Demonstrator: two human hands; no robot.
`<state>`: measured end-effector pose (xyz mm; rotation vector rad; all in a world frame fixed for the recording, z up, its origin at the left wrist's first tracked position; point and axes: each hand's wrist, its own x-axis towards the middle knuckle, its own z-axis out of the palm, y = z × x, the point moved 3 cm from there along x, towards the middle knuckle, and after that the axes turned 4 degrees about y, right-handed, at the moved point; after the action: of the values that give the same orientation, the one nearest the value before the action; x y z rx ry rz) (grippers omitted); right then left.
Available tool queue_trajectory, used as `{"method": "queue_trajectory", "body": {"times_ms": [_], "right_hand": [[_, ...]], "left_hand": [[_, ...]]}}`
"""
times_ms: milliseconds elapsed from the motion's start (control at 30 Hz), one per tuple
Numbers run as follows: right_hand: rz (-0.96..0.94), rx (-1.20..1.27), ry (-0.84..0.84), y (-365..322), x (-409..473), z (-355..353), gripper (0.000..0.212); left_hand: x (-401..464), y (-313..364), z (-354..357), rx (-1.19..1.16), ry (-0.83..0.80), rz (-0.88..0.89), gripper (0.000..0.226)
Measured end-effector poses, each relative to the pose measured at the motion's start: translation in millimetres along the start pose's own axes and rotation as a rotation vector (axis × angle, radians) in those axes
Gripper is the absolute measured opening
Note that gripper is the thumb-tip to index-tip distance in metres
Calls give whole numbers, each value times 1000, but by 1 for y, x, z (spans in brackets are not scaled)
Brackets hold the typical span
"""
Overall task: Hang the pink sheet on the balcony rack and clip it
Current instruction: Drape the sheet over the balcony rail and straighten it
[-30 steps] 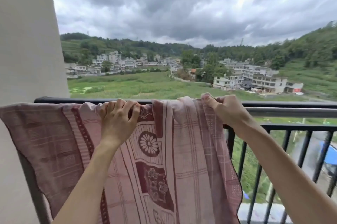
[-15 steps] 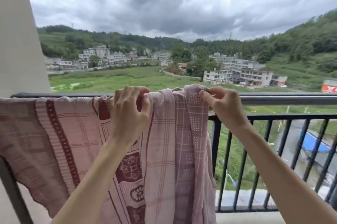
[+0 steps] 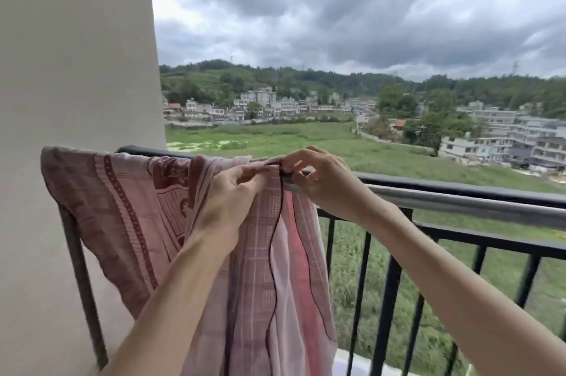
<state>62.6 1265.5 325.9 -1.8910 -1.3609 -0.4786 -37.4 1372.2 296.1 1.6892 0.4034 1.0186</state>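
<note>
Hanging over the top bar of the balcony rack (image 3: 459,202), the pink sheet (image 3: 134,210) drapes down the near side, spread wide toward the left end by the pale wall (image 3: 76,69) and gathered into folds toward its right edge. Its printed side shows dark red bands and flower panels on the left; a thin dark hem line runs down the bunched folds at the right. The left hand (image 3: 228,201) lies against the gathered cloth just under the bar, its fingers curled and pinching a fold of the sheet near the top. The right hand (image 3: 324,182) sits right at the bar where the sheet's right edge crosses it, fingers bent and fingertips pinching the cloth's top edge against the bar; the two hands are almost touching. To the right of the hands the bar runs bare, with the black railing (image 3: 392,283) and its upright posts just behind and below it. Beyond the railing lie a green field (image 3: 306,142), pale buildings (image 3: 505,136), wooded hills and a heavy grey sky.
</note>
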Motion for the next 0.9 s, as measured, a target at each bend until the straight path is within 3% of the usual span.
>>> {"method": "queue_trajectory", "body": {"times_ms": [100, 300, 467, 600, 733, 900], "right_hand": [[-88, -37, -23, -4, 2, 1, 29], [-152, -101, 184, 2, -1, -6, 25], [-117, 115, 225, 14, -7, -17, 14], [-33, 241, 164, 21, -22, -33, 12], [13, 234, 196, 32, -41, -66, 11], [67, 237, 211, 39, -80, -83, 12]], "left_hand": [[-1, 19, -2, -137, 17, -126, 18], [-28, 50, 23, -335, -40, -127, 28], [-40, 56, 33, -415, -11, -120, 27], [-56, 67, 45, 117, 74, 68, 17], [-84, 76, 65, 709, 139, 436, 43], [-114, 66, 77, 754, 203, 539, 25]]}}
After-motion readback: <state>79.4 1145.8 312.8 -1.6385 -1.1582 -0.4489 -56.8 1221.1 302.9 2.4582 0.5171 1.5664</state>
